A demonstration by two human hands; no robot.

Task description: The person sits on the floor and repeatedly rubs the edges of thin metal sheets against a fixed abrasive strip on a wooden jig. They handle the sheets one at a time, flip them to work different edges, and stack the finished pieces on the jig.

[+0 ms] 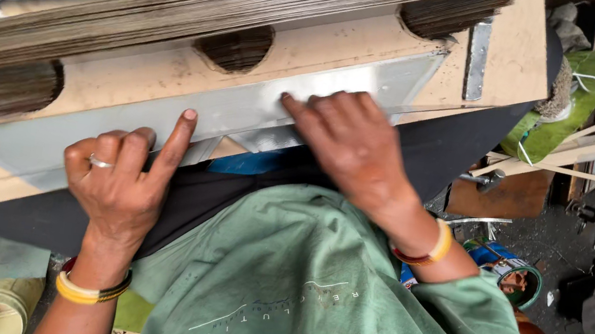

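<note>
Cluttered workshop floor surrounds a tan wooden board (331,46). Along its near edge lies a long grey metal strip (243,108). Left hand (118,183), forefinger extended, steadies it; right hand (352,144) presses flat with fingers spread, seemingly holding it aligned.

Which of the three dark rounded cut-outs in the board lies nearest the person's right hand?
The right-most cut-out, at the board's top edge; the right hand lies just below it.

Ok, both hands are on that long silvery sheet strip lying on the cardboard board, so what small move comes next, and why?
Probably slide the right hand along the long silvery sheet strip, pressing it flat; the left hand only steadies its near edge with one finger on the tan cardboard board.
</note>
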